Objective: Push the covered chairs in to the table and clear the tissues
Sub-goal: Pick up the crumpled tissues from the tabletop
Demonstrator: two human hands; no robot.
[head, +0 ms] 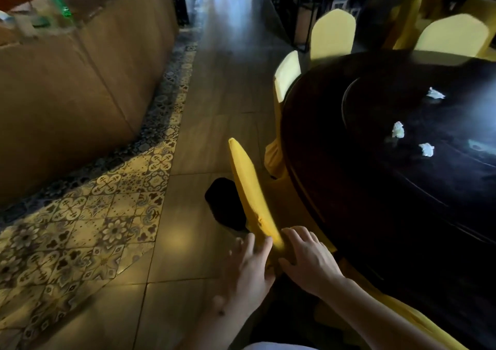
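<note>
**Chair push in hand; tissues not yet touched**

You are on the first part of the task, by my reading: both hands are at the top edge of the nearest covered chair (251, 196), whose back stands edge-on to you beside the round dark desk (335, 177). Your left hand (248, 266) lies on the outer face of the chair back with fingers spread and only loosely curled. Your right hand (308, 258) rests on the inner face, fingers bent over the cloth. Neither hand is closed around the back; the contact looks like a flat press rather than a firm hold, though the blur on the left hand leaves that uncertain.

The cover is plain yellow fabric, drawn smooth, with a small dark mark near the top edge close to your left fingers. The seat is already partly under the desk rim. A dark object (225, 204) lies on the floor just behind the chair; I cannot tell what it is.

The next move calls for a steady push toward the desk, keeping the back square and stopping short of striking the rim.

Three crumpled white tissues (398, 129) lie well apart from your hands on the dark turntable (375, 113) at the desk's centre. Two further covered chairs (332, 32) beyond appear already tucked in.
</note>
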